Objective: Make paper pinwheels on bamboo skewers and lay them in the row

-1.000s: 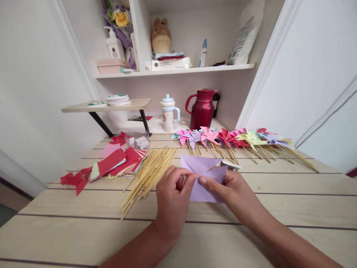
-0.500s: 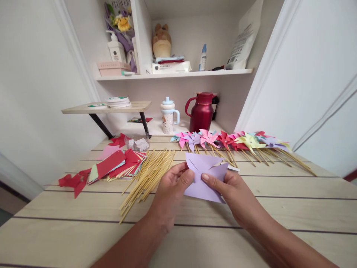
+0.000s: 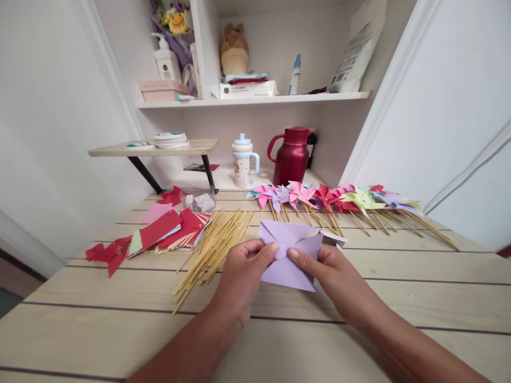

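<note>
Held up over the table is a square of purple paper point(image 3: 289, 268) with slits running in from its corners. My left hand point(image 3: 251, 266) pinches its left side, thumb on top near the middle. From the right, my right hand point(image 3: 325, 268) grips it the same way, its thumb also close to the centre. The fingers of both hands are partly hidden behind the sheet. A bundle of thin wooden sticks point(image 3: 217, 247) lies just left of my left hand. Behind the paper, a small white and grey object point(image 3: 334, 238) shows in part.
Finished paper pinwheels point(image 3: 301, 194) on sticks lie in a row along the back right. Red and mixed paper pieces point(image 3: 159, 232) are stacked at the left. A small raised shelf point(image 3: 199, 148), a tumbler point(image 3: 241, 165) and a red jug point(image 3: 293, 159) stand behind.
The purple paper and both hands have shifted slightly left and the sheet is tilted a little differently. The view has moved slightly. Both hands keep their hold.
</note>
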A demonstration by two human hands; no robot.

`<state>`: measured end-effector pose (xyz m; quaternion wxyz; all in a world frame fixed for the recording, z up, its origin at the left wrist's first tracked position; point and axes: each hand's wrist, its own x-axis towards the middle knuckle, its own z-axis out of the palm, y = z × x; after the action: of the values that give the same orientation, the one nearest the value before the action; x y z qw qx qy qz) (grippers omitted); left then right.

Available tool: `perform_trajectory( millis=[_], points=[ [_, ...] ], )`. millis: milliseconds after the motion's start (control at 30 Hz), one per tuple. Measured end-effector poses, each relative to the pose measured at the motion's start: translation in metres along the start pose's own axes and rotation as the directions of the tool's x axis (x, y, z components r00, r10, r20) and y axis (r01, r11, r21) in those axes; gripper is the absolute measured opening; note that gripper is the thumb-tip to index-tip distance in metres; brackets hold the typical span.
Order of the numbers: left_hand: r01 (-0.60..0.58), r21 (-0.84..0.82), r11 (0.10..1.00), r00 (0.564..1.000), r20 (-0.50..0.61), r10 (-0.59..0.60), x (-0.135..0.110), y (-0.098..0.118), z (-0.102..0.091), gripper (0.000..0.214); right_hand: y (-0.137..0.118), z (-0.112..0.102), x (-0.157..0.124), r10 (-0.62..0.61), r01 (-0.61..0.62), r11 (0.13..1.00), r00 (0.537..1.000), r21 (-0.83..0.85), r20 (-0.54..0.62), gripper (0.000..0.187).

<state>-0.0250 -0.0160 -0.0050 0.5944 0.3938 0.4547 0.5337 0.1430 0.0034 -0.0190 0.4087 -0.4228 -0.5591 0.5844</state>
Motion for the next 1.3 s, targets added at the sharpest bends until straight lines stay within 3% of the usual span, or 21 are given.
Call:
perform_trajectory(
  millis=[200, 533, 800, 1067, 1233, 1300],
  points=[
    [-0.024, 0.048, 0.999, 0.999, -0.034, 0.026, -0.0013, 0.0012, 0.0014, 0.026, -0.0007, 0.0009, -0.0010, -0.008, 0.008, 1.000, 1.000, -0.025, -0.002, 0.040],
    [-0.114, 0.194, 0.974, 0.991, -0.048, 0.126, -0.0029, 0.0034, 0.0011, 0.024, -0.0093, 0.0078, -0.0031, 0.006, 0.000, 0.991, 0.999, 0.135, -0.046, 0.045],
    [-0.140, 0.235, 0.962, 0.987, -0.041, 0.154, -0.0039, 0.0037, 0.0005, 0.025, -0.0077, 0.0040, -0.0018, -0.026, 0.028, 0.999, 0.997, 0.040, -0.067, 0.046],
    [-0.196, 0.324, 0.925, 0.974, -0.042, 0.221, -0.0036, 0.0047, 0.0022, 0.029, -0.0040, 0.0040, -0.0022, 0.006, 0.001, 0.996, 0.997, 0.088, -0.077, 0.035],
    [-0.162, 0.248, 0.955, 0.985, -0.015, 0.171, -0.0016, 0.0048, 0.0020, 0.020, -0.0035, 0.0022, -0.0006, -0.004, 0.015, 0.996, 0.992, 0.082, -0.125, 0.030],
    [-0.129, 0.180, 0.975, 0.991, -0.005, 0.132, -0.0003, 0.0039, 0.0010, 0.027, -0.0050, 0.0017, 0.0000, -0.014, 0.025, 0.997, 0.988, 0.072, -0.153, 0.030]
  ],
)
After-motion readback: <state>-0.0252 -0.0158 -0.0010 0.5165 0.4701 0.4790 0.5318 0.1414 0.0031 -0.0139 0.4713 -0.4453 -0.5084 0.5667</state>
